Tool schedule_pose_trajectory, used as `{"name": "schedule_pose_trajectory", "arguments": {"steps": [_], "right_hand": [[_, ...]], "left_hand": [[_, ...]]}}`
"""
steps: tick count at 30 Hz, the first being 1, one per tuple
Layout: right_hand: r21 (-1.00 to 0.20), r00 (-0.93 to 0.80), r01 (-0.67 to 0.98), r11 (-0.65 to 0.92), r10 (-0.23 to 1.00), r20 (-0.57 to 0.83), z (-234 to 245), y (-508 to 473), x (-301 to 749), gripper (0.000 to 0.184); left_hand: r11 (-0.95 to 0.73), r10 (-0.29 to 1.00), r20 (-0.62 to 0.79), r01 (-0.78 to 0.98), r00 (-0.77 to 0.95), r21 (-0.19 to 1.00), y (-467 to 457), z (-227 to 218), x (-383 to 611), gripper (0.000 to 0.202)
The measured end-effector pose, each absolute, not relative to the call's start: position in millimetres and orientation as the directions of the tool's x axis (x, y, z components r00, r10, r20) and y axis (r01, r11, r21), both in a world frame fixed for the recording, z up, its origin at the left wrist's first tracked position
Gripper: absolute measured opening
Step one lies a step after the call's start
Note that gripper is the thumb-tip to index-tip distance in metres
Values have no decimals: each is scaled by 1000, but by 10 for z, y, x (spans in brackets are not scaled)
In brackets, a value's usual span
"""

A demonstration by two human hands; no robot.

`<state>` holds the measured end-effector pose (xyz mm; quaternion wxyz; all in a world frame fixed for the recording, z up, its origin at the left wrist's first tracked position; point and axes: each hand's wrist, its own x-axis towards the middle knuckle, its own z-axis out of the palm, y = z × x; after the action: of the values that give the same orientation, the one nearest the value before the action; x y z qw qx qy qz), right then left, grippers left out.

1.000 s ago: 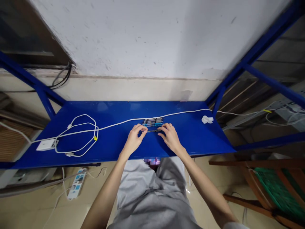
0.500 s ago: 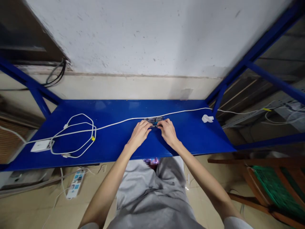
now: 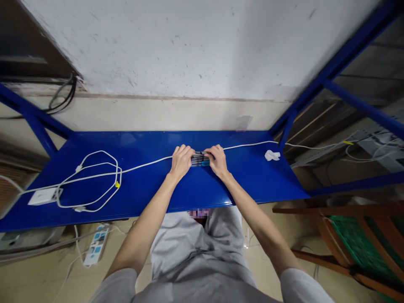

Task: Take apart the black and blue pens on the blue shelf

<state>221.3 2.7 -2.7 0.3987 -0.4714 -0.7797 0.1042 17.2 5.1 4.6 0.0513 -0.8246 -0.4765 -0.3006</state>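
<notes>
A bundle of several dark pens (image 3: 199,158) lies in the middle of the blue metal shelf (image 3: 151,191). My left hand (image 3: 180,161) curls around its left end and my right hand (image 3: 216,160) curls around its right end, so both hands press the bundle together. Only the short middle stretch of the pens shows between my fingers. A long white cable (image 3: 142,165) runs across the shelf just behind my hands.
A looped white cable (image 3: 91,182) with a white charger block (image 3: 41,195) lies at the shelf's left. A small white crumpled item (image 3: 272,155) sits at the right. Blue frame posts rise at both ends. A power strip (image 3: 94,248) lies on the floor; a wooden chair (image 3: 347,235) stands right.
My hands slid away from me and closed in from both ends, gathering the spread pens into one tight bundle. The view shifted slightly, so the shelf items appear further left.
</notes>
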Motion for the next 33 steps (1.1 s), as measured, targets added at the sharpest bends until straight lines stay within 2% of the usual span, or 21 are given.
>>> {"name": "schedule_pose_trajectory", "arguments": {"steps": [3, 8, 10, 13, 20, 22, 28, 33], "right_hand": [[-513, -288, 641, 570, 799, 528, -40, -27, 2190, 30], [-453, -404, 662, 597, 794, 455, -42, -53, 2166, 37], [-434, -392, 676, 595, 790, 472, -54, -57, 2151, 39], [-428, -337, 683, 591, 776, 533, -74, -65, 2137, 32], [-409, -268, 700, 586, 745, 611, -100, -77, 2138, 29], [-421, -267, 668, 613, 726, 634, -95, -76, 2134, 23], [-418, -280, 676, 607, 736, 616, -115, -60, 2122, 24], [-473, -231, 632, 614, 732, 641, -145, -56, 2130, 18]], "left_hand": [[-546, 751, 540, 818, 381, 182, 0, 11, 183, 32], [-552, 755, 521, 815, 397, 178, -65, -8, 184, 28], [-550, 753, 539, 811, 378, 199, -54, -26, 175, 28], [-551, 741, 576, 804, 346, 225, -23, -64, 165, 27], [-579, 671, 657, 796, 343, 176, -13, -103, 156, 25], [-588, 665, 659, 791, 352, 171, -25, -98, 163, 25], [-597, 668, 644, 786, 373, 164, -38, -91, 194, 27], [-594, 686, 628, 781, 367, 193, -32, -84, 204, 29]]}}
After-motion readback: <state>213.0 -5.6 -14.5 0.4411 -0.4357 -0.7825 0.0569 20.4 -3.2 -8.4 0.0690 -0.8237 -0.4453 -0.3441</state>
